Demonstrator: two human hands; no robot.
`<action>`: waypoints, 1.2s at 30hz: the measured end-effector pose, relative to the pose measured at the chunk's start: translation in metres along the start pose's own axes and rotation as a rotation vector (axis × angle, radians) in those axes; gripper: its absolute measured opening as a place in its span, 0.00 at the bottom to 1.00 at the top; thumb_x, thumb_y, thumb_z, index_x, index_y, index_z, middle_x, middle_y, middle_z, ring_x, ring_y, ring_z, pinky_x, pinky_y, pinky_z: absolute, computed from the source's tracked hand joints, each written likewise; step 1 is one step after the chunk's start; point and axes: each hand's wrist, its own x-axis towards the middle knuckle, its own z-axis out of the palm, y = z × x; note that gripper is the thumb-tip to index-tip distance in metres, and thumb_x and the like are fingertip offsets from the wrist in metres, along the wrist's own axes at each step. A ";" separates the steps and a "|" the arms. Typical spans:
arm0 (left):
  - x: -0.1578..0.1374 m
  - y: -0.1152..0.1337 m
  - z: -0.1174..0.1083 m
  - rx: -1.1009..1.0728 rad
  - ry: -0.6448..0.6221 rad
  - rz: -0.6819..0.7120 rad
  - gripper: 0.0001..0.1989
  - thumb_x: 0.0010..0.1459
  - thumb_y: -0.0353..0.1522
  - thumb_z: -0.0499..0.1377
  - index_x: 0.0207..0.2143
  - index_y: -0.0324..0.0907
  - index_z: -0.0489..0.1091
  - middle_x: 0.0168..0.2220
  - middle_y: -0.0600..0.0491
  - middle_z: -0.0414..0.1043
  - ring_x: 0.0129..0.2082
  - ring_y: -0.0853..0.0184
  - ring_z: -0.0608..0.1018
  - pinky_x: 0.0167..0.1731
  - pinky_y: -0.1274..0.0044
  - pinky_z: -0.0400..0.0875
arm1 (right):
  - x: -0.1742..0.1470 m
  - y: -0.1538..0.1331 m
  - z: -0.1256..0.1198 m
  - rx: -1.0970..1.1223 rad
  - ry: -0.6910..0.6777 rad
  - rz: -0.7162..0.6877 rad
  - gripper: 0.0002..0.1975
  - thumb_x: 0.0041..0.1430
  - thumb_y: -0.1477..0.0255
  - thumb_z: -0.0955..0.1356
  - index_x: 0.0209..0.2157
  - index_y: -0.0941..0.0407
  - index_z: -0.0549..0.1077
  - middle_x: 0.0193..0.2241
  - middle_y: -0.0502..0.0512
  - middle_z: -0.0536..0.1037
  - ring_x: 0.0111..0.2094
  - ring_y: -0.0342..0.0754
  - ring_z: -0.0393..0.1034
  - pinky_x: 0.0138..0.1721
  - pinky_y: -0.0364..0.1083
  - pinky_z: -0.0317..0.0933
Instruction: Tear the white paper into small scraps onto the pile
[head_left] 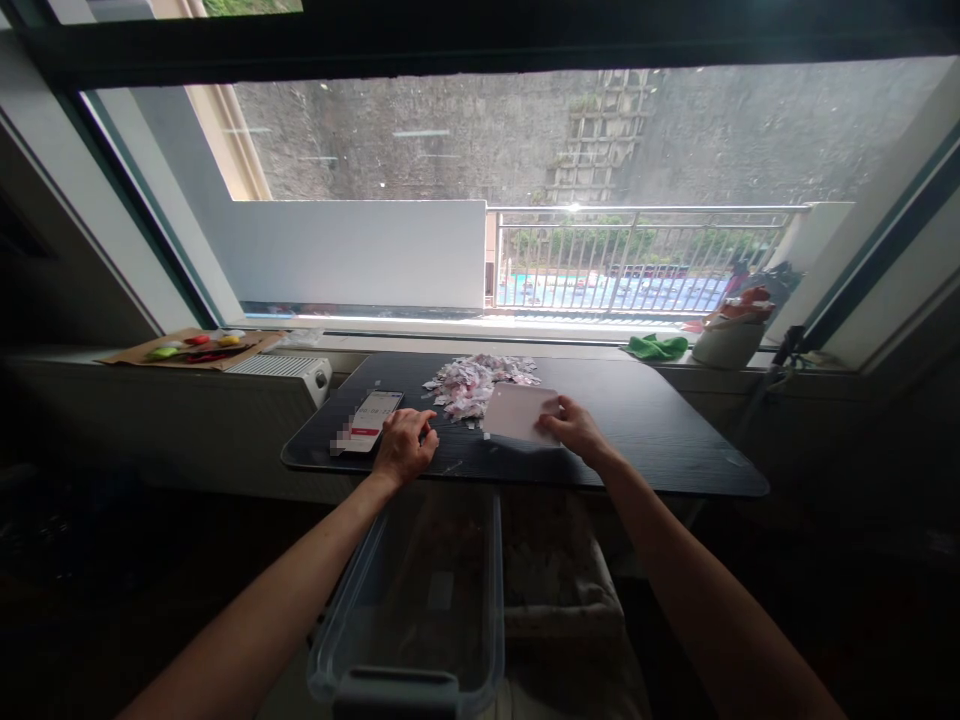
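My right hand [574, 428] grips a thin, pale pinkish flat card [517, 410] by its right edge, thumb and fingers closed on it. The card is tilted over the dark table, right beside a heap of small torn paper scraps [469, 383]. My left hand [409, 442] is at the table's near edge with loosely bent fingers apart and nothing visible in them. Close to its left lies a phone [369, 420] with a lit screen showing large digits and a red button. A few loose scraps are near the card's lower left corner.
Below the black table's [600, 385] front edge stands a clear plastic bin [499, 600], with a lined container [562, 615] to its right. A green cloth [658, 347] and a pale pot [727, 343] sit on the right sill. A white radiator [289, 373] is at left.
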 end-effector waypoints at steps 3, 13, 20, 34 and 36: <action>0.000 0.000 0.000 -0.001 0.005 0.007 0.14 0.53 0.32 0.51 0.41 0.43 0.70 0.31 0.51 0.73 0.43 0.58 0.71 0.51 0.64 0.60 | -0.001 0.001 -0.009 -0.049 0.003 0.042 0.11 0.40 0.77 0.69 0.31 0.56 0.69 0.24 0.50 0.76 0.23 0.42 0.69 0.24 0.40 0.62; -0.001 -0.002 0.002 0.012 0.016 0.022 0.14 0.53 0.32 0.51 0.41 0.41 0.70 0.31 0.50 0.73 0.43 0.57 0.71 0.51 0.64 0.59 | -0.006 -0.006 -0.017 0.073 -0.103 0.147 0.11 0.41 0.79 0.69 0.32 0.57 0.72 0.25 0.50 0.77 0.25 0.44 0.71 0.26 0.41 0.65; -0.001 -0.001 0.002 0.002 0.026 0.028 0.14 0.53 0.32 0.51 0.41 0.42 0.70 0.31 0.51 0.73 0.43 0.58 0.71 0.50 0.64 0.60 | -0.011 -0.005 -0.045 -0.081 -0.176 0.255 0.11 0.40 0.77 0.70 0.31 0.58 0.74 0.26 0.50 0.78 0.27 0.44 0.71 0.26 0.40 0.63; 0.000 -0.001 0.002 -0.002 0.047 0.036 0.14 0.52 0.32 0.51 0.40 0.42 0.70 0.31 0.50 0.73 0.42 0.57 0.72 0.49 0.64 0.60 | -0.005 -0.005 -0.049 0.038 -0.138 0.215 0.13 0.40 0.76 0.72 0.32 0.56 0.74 0.29 0.51 0.79 0.29 0.45 0.72 0.29 0.41 0.65; 0.000 -0.001 0.002 -0.005 0.049 0.037 0.14 0.52 0.32 0.51 0.40 0.42 0.70 0.31 0.50 0.73 0.42 0.57 0.72 0.49 0.65 0.60 | -0.003 -0.004 -0.047 0.040 -0.134 0.210 0.12 0.39 0.78 0.72 0.31 0.57 0.74 0.28 0.51 0.79 0.28 0.44 0.72 0.30 0.41 0.65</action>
